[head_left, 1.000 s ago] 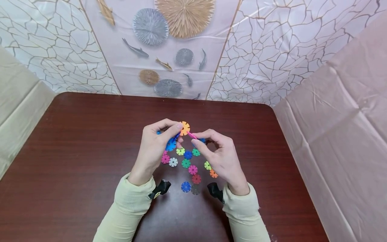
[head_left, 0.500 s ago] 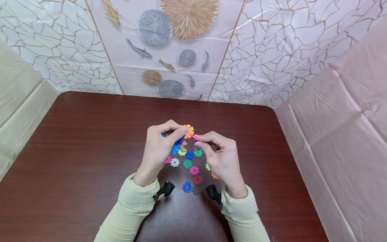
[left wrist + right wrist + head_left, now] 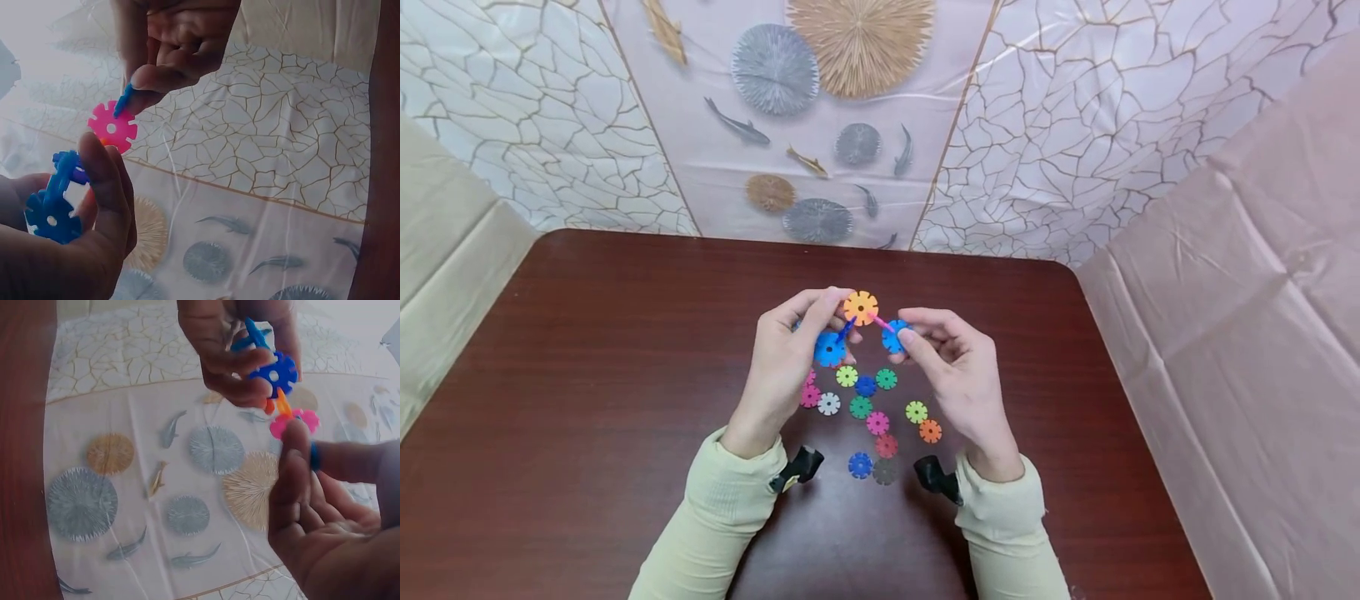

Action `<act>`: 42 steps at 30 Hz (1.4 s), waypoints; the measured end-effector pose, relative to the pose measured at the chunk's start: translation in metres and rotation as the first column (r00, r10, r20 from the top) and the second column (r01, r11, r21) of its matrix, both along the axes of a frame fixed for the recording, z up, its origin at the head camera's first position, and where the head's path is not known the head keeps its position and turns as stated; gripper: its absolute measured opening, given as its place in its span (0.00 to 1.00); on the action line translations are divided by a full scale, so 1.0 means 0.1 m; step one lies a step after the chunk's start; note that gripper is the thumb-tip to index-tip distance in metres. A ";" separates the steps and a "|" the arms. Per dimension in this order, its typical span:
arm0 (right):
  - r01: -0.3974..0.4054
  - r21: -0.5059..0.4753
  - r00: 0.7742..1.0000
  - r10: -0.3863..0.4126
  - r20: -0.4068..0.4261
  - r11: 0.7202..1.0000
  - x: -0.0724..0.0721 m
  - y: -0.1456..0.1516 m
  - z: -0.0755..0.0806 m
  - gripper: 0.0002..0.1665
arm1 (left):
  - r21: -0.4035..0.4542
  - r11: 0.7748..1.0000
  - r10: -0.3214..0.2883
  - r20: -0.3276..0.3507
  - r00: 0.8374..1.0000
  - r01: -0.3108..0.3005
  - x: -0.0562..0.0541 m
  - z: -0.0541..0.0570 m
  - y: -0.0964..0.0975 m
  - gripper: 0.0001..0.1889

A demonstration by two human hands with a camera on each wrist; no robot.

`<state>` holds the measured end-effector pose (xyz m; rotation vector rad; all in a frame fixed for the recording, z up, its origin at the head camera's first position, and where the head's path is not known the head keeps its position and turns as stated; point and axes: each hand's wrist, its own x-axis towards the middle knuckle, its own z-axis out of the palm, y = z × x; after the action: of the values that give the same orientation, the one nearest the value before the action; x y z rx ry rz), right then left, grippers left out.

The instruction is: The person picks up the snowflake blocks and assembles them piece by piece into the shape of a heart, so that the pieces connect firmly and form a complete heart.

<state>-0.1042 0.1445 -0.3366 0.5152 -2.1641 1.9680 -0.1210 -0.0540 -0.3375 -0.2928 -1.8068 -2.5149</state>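
Observation:
Between both hands hangs a chain of notched plastic interlocking discs, held above the table. My left hand point(image 3: 782, 346) grips its left part, thumb at the edge of the orange disc point(image 3: 867, 302). Below the orange disc come an edge-on dark blue disc point(image 3: 847, 328) and a light blue disc point(image 3: 837, 357). A pink disc point(image 3: 111, 117), slotted into the orange one, looks edge-on from the head. My right hand point(image 3: 958, 362) pinches another light blue disc point(image 3: 891, 339) joined to the pink one, thumb across its face. Fingers partly cover more blue discs at the left point(image 3: 253, 336).
Loose discs lie on the dark wooden table point(image 3: 625, 358) below the hands: green point(image 3: 857, 411), white point(image 3: 823, 408), red point(image 3: 882, 450), blue point(image 3: 855, 470) and several others. Yellow-green point(image 3: 912, 416) and orange point(image 3: 926, 435) ones lie near the right wrist. Patterned sheeting point(image 3: 700, 183) stands behind.
My right fingers have shifted from the pink disc to the light blue disc, which now shows its face. The left light blue disc is also more exposed; the left hand keeps its grip.

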 end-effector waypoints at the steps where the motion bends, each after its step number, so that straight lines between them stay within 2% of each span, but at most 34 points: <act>1: 0.005 -0.043 1.000 -0.005 0.003 0.999 -0.01 0.00 0.00 0.17 | 0.018 1.000 -0.013 -0.003 1.000 0.013 0.00 0.00 0.00 0.18; 6: -0.010 -0.155 1.000 0.009 -0.009 0.988 -0.02 0.02 0.04 0.18 | 0.109 0.987 -0.118 -0.018 0.993 0.119 -0.01 -0.02 -0.01 0.22; 10: -0.057 -0.203 0.998 0.057 -0.005 0.977 0.00 0.04 0.06 0.19 | 0.182 0.960 -0.211 -0.025 0.977 0.212 -0.02 -0.02 -0.02 0.27; 12: -0.085 -0.214 0.996 0.088 0.005 0.973 0.01 0.04 0.07 0.20 | 0.206 0.941 -0.265 -0.050 0.963 0.269 -0.02 -0.02 -0.02 0.29; 15: -0.123 -0.202 0.991 0.130 0.022 0.972 0.02 0.04 0.07 0.22 | 0.223 0.905 -0.341 -0.125 0.932 0.361 -0.01 -0.03 -0.01 0.30; 17: -0.144 -0.182 0.988 0.151 0.023 0.973 0.03 0.04 0.07 0.24 | 0.227 0.889 -0.373 -0.147 0.916 0.398 0.00 -0.03 -0.01 0.29; 19: -0.166 -0.180 0.986 0.169 0.002 0.970 0.04 0.02 0.06 0.25 | 0.245 0.883 -0.377 -0.141 0.916 0.401 0.01 -0.03 0.00 0.24; 23: -0.167 -0.168 0.986 0.163 -0.034 0.972 0.03 -0.02 0.04 0.30 | 0.296 0.880 -0.354 -0.109 0.929 0.370 0.00 -0.03 0.02 0.15; 26: -0.087 -0.042 0.996 0.085 -0.039 0.995 0.01 0.01 0.02 0.31 | 0.329 0.875 -0.333 -0.123 0.935 0.355 -0.01 -0.02 0.01 0.14; 28: -0.009 0.112 1.000 0.012 -0.023 0.994 -0.01 0.07 0.00 0.29 | 0.347 0.873 -0.318 -0.129 0.939 0.343 -0.02 -0.01 0.00 0.14; 29: 0.024 0.201 1.000 -0.022 -0.013 0.979 -0.04 0.11 -0.02 0.28 | 0.359 0.872 -0.308 -0.129 0.942 0.334 -0.02 -0.01 -0.01 0.14; 31: 0.054 0.385 0.997 -0.074 0.037 0.921 -0.10 0.18 -0.07 0.26 | 0.390 0.866 -0.289 -0.121 0.950 0.313 -0.03 -0.01 -0.03 0.13; 33: 0.032 0.554 0.986 -0.116 0.116 0.832 -0.19 0.23 -0.17 0.25 | 0.417 0.862 -0.269 -0.103 0.958 0.287 -0.04 -0.01 -0.04 0.12; 35: -0.019 0.692 0.969 -0.158 0.191 0.721 -0.27 0.26 -0.30 0.25 | 0.434 0.861 -0.254 -0.086 0.963 0.265 -0.05 -0.01 -0.05 0.12; 37: -0.081 0.787 0.946 -0.201 0.254 0.612 -0.35 0.27 -0.44 0.24 | 0.444 0.862 -0.239 -0.068 0.969 0.244 -0.05 -0.01 -0.05 0.10; 39: -0.120 0.844 0.932 -0.233 0.277 0.523 -0.42 0.26 -0.57 0.24 | 0.446 0.864 -0.231 -0.057 0.971 0.231 -0.06 -0.02 -0.04 0.10; 40: -0.131 0.862 0.931 -0.238 0.277 0.489 -0.45 0.25 -0.62 0.25 | 0.448 0.865 -0.229 -0.053 0.972 0.228 -0.06 -0.02 -0.04 0.10; 42: -0.150 0.880 0.932 -0.234 0.279 0.451 -0.48 0.22 -0.72 0.26 | 0.446 0.865 -0.233 -0.050 0.971 0.230 -0.07 -0.03 -0.04 0.11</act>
<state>-0.1522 0.1668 -0.4083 0.1701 -3.3401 0.6848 -0.1276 -0.0576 -0.3403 -0.5063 -1.1886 -2.9987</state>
